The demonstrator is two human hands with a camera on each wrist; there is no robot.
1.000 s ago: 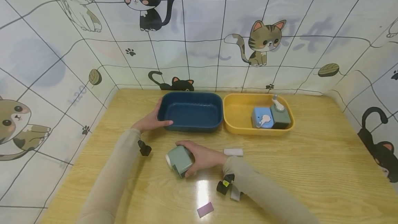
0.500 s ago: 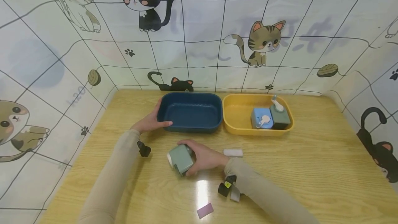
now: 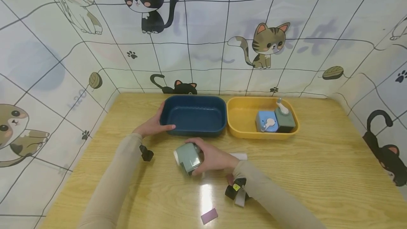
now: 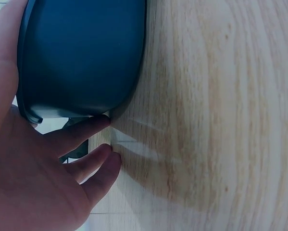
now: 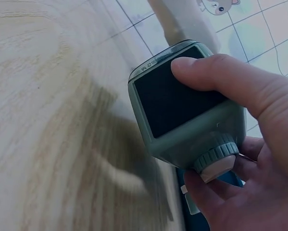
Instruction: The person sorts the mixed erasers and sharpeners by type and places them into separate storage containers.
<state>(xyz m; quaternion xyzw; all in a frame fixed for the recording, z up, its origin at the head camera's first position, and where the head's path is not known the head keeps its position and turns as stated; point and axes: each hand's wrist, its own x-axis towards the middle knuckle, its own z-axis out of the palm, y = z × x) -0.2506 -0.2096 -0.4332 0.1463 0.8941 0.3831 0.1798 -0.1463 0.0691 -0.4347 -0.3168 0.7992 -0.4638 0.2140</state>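
Note:
My right hand (image 3: 213, 156) grips a boxy green thing (image 3: 188, 156) with a white end, over the table in front of the navy tray. In the right wrist view, the thumb lies across its dark panel (image 5: 172, 96), and the fingers reach behind a ribbed knob (image 5: 216, 159). What the green thing is, I cannot tell. At the left end of the navy tray (image 3: 194, 133) rests my left hand (image 3: 153, 124), thumb along the front rim. The left wrist view has its other fingers loosely extended beside the tray wall (image 4: 81, 62).
A yellow tray (image 3: 241, 133) adjoins the navy one on the right. It holds a blue box (image 3: 262, 118) and a green box (image 3: 284, 121), each with a white crank-like arm. Small blocks, white (image 3: 240, 156), grey (image 3: 240, 199) and purple (image 3: 209, 216), lie near my right forearm.
My right hand has shifted slightly right and away from me with the green thing, which has turned a little. A pinkish block now shows beside the right wrist. The left hand stays put.

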